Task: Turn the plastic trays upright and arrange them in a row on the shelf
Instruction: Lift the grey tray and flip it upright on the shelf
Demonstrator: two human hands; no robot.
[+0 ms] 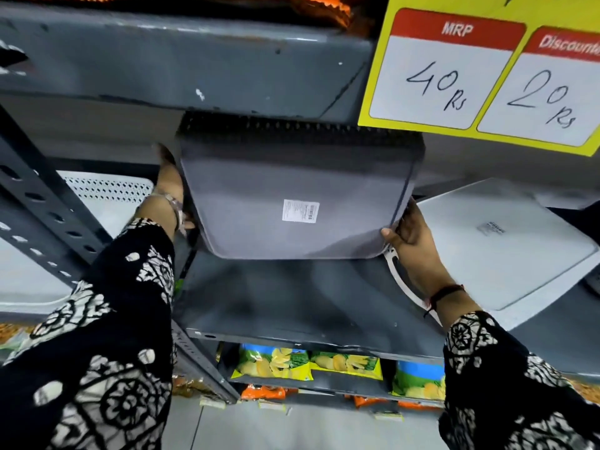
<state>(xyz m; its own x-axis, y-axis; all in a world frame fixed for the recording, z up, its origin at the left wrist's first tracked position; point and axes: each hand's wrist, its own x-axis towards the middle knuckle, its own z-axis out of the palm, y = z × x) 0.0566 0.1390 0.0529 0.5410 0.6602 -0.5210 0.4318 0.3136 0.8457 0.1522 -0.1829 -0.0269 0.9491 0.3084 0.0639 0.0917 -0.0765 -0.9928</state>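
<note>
Dark grey tray (298, 196) is in the middle bay of the shelf (308, 306), tipped up on edge. Its flat underside with a white barcode label (300, 210) faces the camera, and its perforated rim (292, 128) sits high under the shelf above. It is held between both hands, one on each side, likely so it can be rotated and steadied while being stood up.

Left hand (170, 186) is on the tray's left side. Its fingers reach behind the edge and are mostly hidden; it seems to grip that side, but how far they curl I cannot tell.

Right hand (410, 235) is at the lower right corner, with its thumb on the face and its fingers wrapped behind, closed on the tray.

White tray (500, 245) lies just to the right, bottom up and tilted, with its handle (397, 271) showing beside the right wrist. It is not yet upright. Another pale perforated tray (107, 196) stands in the bay to the left, beyond the slotted post (48, 209).

Yellow price card (487, 73) hangs from the upper shelf's lip and partly hides the tray's top right corner. Chip bags (276, 362) are on the level below.

Judgement: the grey tray is mid-placement. There is little clearance overhead, so a tilted entry makes sense. The white tray probably comes next in the row.
</note>
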